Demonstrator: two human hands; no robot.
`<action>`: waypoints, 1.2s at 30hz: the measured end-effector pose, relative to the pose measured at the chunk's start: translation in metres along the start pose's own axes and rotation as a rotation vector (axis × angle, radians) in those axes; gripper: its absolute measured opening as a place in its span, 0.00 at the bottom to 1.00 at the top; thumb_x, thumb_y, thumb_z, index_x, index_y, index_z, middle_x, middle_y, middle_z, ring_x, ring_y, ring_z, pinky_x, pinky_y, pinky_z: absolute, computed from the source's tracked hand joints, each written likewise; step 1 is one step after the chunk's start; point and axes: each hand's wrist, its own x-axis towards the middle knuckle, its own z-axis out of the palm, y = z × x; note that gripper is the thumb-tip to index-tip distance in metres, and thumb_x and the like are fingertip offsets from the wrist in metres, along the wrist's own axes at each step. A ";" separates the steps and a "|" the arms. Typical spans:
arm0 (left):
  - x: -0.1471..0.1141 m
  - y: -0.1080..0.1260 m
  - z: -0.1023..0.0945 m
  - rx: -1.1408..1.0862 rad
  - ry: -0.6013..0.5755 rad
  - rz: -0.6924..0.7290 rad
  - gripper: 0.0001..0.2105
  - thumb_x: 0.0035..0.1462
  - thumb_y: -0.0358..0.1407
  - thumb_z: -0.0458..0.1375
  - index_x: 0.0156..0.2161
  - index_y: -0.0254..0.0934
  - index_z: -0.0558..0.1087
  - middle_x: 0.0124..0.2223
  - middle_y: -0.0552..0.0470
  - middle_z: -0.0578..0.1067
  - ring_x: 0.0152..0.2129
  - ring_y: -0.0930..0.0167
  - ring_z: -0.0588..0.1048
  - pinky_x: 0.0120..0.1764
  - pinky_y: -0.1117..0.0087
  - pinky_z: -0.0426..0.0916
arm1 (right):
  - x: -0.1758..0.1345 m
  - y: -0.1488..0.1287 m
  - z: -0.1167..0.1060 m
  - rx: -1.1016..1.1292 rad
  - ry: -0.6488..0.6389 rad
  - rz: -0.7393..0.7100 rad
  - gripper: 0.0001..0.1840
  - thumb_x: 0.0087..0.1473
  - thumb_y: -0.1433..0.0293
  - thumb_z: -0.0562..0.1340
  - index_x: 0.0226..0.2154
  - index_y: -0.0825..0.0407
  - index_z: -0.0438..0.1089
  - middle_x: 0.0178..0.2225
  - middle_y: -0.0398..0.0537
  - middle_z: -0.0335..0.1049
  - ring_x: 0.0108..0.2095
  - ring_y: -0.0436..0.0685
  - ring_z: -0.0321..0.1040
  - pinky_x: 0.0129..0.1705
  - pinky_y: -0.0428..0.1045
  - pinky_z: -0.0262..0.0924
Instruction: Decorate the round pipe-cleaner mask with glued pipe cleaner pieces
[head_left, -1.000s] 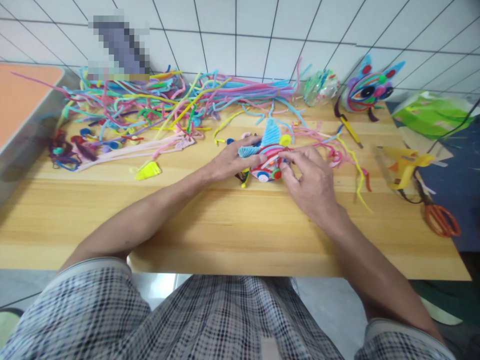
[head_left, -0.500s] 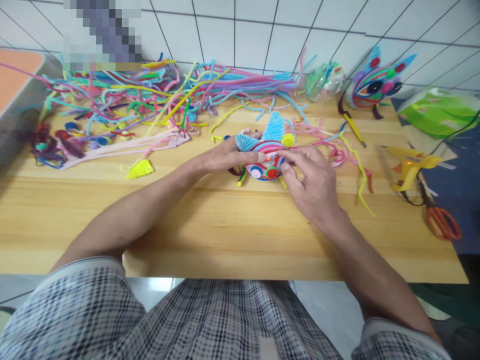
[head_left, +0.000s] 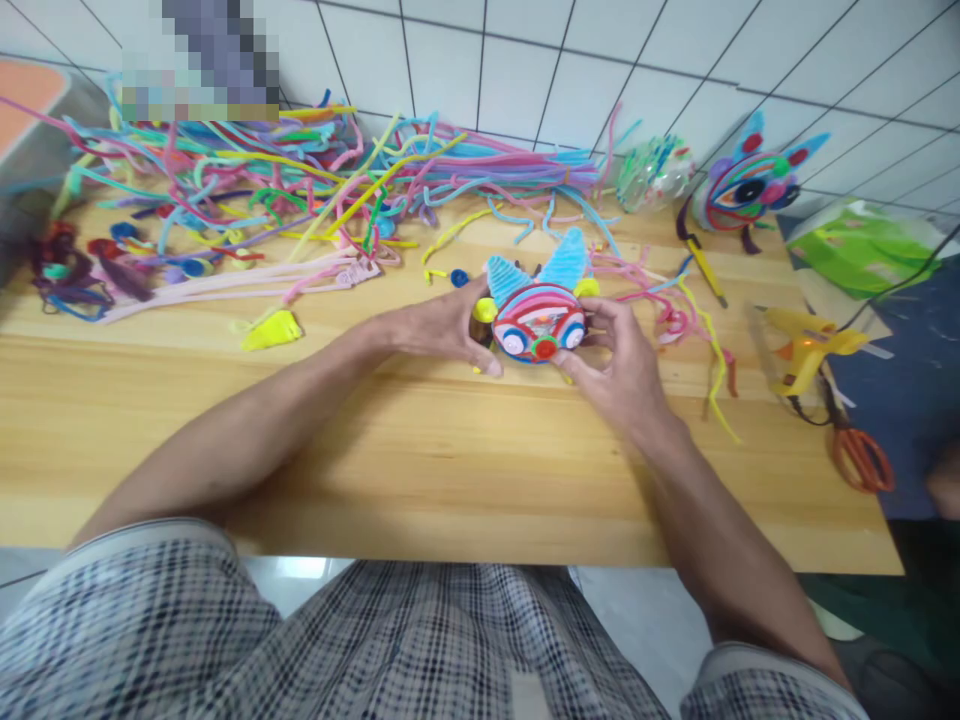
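On the head camera, I have the bare left hand (head_left: 450,330) and bare right hand (head_left: 628,368) clamped on opposite sides of a rounded, multicoloured, blue-eared fuzzy-stem animal face (head_left: 537,300), mid-length along the pale wooden table (head_left: 435,470).

Bright, even indoor light, soft shadows on the table (head_left: 450,460) under the forearms (head_left: 247,430), glare patch on the floor (head_left: 300,567). Slight softness overall, wide-angle lean in wall tiles (head_left: 517,50) toward the sides, pixelated block (head_left: 217,50) upper left
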 end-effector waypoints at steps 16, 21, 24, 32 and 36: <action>-0.006 -0.013 -0.031 0.033 -0.087 -0.261 0.22 0.65 0.52 0.80 0.56 0.41 0.87 0.29 0.55 0.81 0.26 0.63 0.82 0.41 0.56 0.84 | -0.005 0.014 0.013 0.028 0.054 0.091 0.39 0.67 0.52 0.76 0.73 0.41 0.68 0.61 0.54 0.88 0.31 0.54 0.76 0.33 0.55 0.75; -0.008 -0.014 -0.035 0.200 0.105 -0.085 0.35 0.53 0.50 0.85 0.64 0.43 0.86 0.63 0.42 0.89 0.61 0.48 0.88 0.65 0.50 0.85 | -0.003 0.006 0.011 0.023 0.063 0.132 0.38 0.64 0.53 0.79 0.70 0.43 0.71 0.63 0.57 0.88 0.35 0.57 0.81 0.34 0.54 0.76; -0.006 -0.019 -0.014 0.106 0.109 -0.032 0.61 0.37 0.53 0.93 0.76 0.42 0.77 0.78 0.34 0.79 0.78 0.39 0.77 0.78 0.44 0.77 | -0.001 0.003 0.010 0.026 0.064 0.144 0.39 0.64 0.51 0.79 0.70 0.44 0.71 0.63 0.58 0.89 0.39 0.60 0.84 0.38 0.57 0.80; -0.005 -0.033 0.018 -0.101 0.185 -0.083 0.56 0.45 0.59 0.92 0.72 0.46 0.71 0.68 0.41 0.84 0.66 0.48 0.87 0.71 0.43 0.84 | 0.002 0.011 0.007 -0.113 0.054 0.004 0.37 0.68 0.53 0.77 0.72 0.45 0.71 0.62 0.59 0.90 0.42 0.64 0.85 0.50 0.65 0.85; -0.003 -0.030 0.006 -0.114 0.144 -0.047 0.60 0.43 0.60 0.92 0.76 0.47 0.71 0.72 0.39 0.82 0.71 0.46 0.83 0.73 0.45 0.82 | 0.004 0.015 0.003 -0.264 0.143 -0.154 0.39 0.70 0.52 0.77 0.75 0.45 0.72 0.68 0.64 0.84 0.65 0.77 0.84 0.69 0.76 0.81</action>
